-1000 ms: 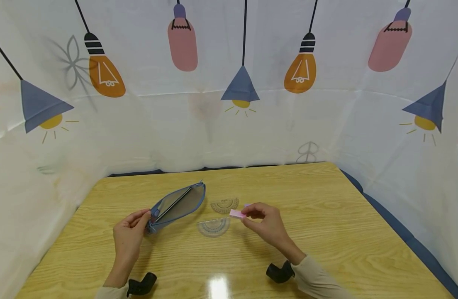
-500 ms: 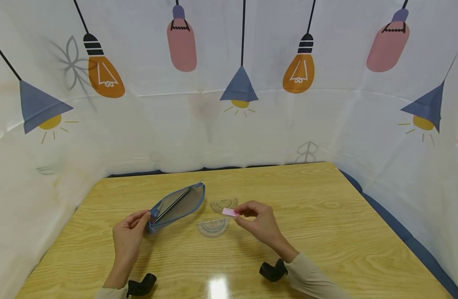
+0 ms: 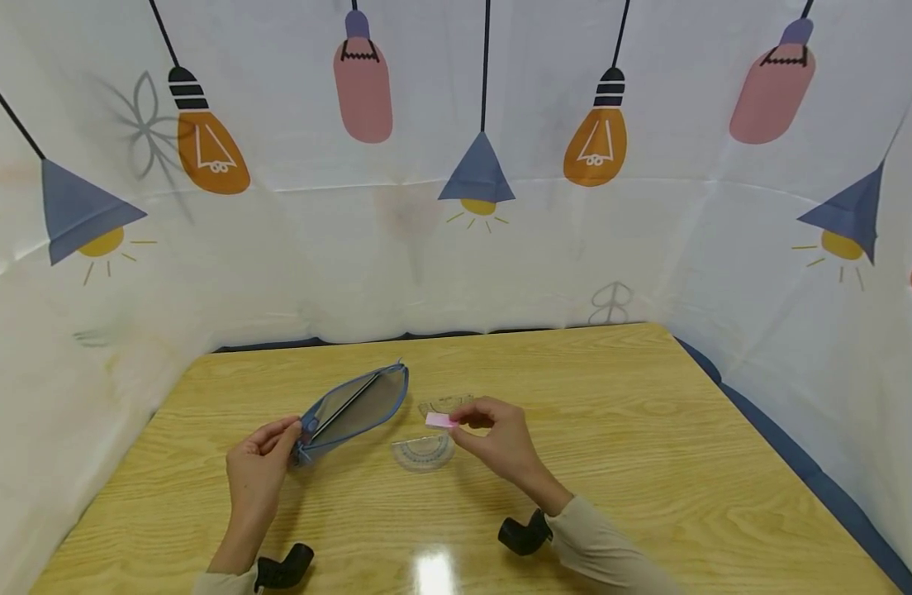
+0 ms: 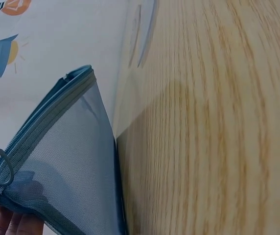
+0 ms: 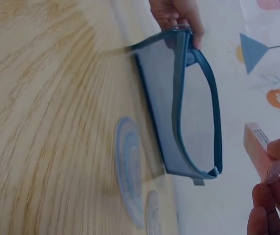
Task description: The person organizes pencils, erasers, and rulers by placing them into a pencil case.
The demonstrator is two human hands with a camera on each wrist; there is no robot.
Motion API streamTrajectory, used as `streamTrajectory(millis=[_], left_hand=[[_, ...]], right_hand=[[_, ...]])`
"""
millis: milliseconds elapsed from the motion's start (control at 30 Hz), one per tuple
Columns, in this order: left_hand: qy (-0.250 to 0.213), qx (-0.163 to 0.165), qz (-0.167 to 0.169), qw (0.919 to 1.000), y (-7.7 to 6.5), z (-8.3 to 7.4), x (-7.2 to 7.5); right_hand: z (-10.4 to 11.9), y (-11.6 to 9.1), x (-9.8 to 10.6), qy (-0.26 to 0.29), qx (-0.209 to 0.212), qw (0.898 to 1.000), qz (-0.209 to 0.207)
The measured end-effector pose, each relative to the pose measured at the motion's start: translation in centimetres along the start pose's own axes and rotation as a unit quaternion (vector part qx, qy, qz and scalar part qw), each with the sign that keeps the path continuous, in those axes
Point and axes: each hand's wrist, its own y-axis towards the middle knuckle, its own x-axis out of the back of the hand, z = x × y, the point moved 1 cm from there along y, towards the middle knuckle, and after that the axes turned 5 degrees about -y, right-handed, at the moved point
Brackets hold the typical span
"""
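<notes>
My left hand [image 3: 255,475] pinches one end of a blue mesh zipper pouch [image 3: 377,402], whose top gapes open. Inside it lies a dark, thin pen or pencil [image 3: 344,406]. In the left wrist view the pouch [image 4: 76,161] stands upright on the table, a ring [image 4: 3,174] at its gripped corner. My right hand [image 3: 504,442] pinches a pink eraser [image 3: 438,421] between thumb and fingers, held above the table to the right of the pouch. The right wrist view shows the eraser [image 5: 257,149] apart from the pouch opening. Two clear protractors [image 3: 423,454] lie below; the far protractor [image 3: 432,406] is partly hidden.
The wooden table [image 3: 649,430] spreads around both hands. Behind it hangs a white cloth [image 3: 315,256] printed with lamps and bulbs. Black wrist-worn devices [image 3: 285,568] sit at both wrists, just above the tabletop.
My right hand has moved left with the eraser, closer to the pouch and over the far protractor. A second pink spot behind the fingers is now hidden. The left hand and pouch stay put.
</notes>
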Motion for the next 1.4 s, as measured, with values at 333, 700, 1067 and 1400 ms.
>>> streamTrajectory(millis=[333,700,1067,1400], left_hand=[[-0.038,0.012,0.007,0.9992,-0.4,-0.1,-0.2],[-0.007,0.005,0.003,1.0,-0.3,0.0,-0.1],[-0.049,0.012,0.013,0.9986,-0.2,0.0,-0.1],[-0.057,0.012,0.01,0.9982,0.0,0.3,0.0]], right_hand=[[0.3,0.8,-1.3,0.004,0.011,1.0,0.019],[-0.9,2.0,-3.0,-0.004,0.022,0.999,0.027],[-3.7,3.4,-4.9,-0.021,0.013,0.999,0.03],[-3.7,4.1,-6.3,-0.019,0.007,0.999,0.035]])
